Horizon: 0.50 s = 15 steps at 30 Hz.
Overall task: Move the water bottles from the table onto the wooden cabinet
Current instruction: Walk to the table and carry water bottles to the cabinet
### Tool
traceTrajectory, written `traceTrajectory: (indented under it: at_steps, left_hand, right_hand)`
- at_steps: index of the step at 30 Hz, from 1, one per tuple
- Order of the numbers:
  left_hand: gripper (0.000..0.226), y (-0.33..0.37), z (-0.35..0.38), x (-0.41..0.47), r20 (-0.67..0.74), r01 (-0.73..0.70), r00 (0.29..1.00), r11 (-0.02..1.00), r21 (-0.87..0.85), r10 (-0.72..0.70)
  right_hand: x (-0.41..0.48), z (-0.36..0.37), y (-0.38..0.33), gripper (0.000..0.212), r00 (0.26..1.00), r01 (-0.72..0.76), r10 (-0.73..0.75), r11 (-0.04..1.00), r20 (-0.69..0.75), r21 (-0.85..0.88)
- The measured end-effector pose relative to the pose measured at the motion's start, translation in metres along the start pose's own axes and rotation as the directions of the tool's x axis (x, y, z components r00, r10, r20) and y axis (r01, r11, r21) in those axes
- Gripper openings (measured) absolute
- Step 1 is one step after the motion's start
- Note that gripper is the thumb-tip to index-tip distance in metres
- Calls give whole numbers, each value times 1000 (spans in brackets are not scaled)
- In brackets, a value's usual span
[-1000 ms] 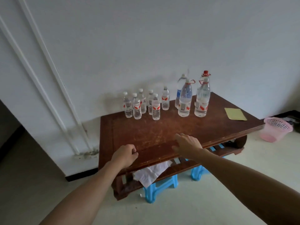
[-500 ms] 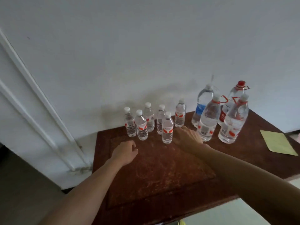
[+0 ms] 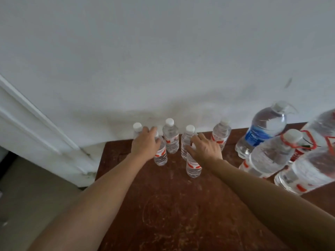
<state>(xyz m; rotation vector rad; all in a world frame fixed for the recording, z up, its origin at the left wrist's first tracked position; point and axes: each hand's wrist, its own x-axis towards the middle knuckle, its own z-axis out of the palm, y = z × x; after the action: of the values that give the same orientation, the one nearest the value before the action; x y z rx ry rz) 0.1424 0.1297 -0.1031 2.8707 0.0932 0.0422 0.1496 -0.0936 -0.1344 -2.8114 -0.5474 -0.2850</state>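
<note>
Several small clear water bottles with red-and-white labels stand near the wall on the dark wooden table (image 3: pixel 172 205). My left hand (image 3: pixel 145 144) lies over the top of the second small bottle (image 3: pixel 161 156), fingers stretched between it and the leftmost bottle (image 3: pixel 137 127). My right hand (image 3: pixel 205 148) covers the top of the front small bottle (image 3: pixel 193 168), fingers spread and fairly straight. Two more small bottles (image 3: pixel 170 136) (image 3: pixel 221 133) stand free behind. Neither hand plainly grips a bottle. The wooden cabinet is out of view.
Three large bottles crowd the right side: a blue-labelled bottle (image 3: pixel 261 132), a red-handled bottle (image 3: pixel 272 154) and a bigger bottle (image 3: pixel 311 160) at the frame edge. A white wall (image 3: pixel 163 60) rises right behind the table. White pipes (image 3: pixel 36 120) run down at the left.
The view has come much closer to the table. Both hands have moved forward from the tabletop onto the small bottles, and the left hand's fist has loosened into stretched fingers.
</note>
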Motion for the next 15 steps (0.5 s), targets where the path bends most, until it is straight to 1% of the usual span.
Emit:
traceTrajectory:
  at_steps: [2,4,7,10,11,13,15]
  left_hand:
    - [39,2,9,17,21,-22,1000,997,81,21]
    - [35,5,14,25,9,-57,998,985,160,56]
    - [32,8,21,26,-47,-95,993,973,210,107]
    - [30,5,26,11,-111,-99,986,968,231,127]
    - [29,3,27,4,-128,-92,984,967,238,125]
    - [28,0,27,-9,-152,-66,983,967,247,106]
    - [27,-4,25,-21,-173,-36,982,967,252,82]
  right_hand:
    - [3,7,10,38,995,26,-23,999,-93,40]
    - [1,11,17,42,987,28,-17,997,-158,71]
    - [0,17,25,32,980,37,-15,994,-199,106]
    - [2,16,25,36,979,33,-4,990,-202,139]
    - [2,17,22,37,977,38,-6,988,-213,146]
    - [1,17,15,32,973,67,-32,987,-230,146]
    - [0,16,9,27,977,80,-53,989,-208,121]
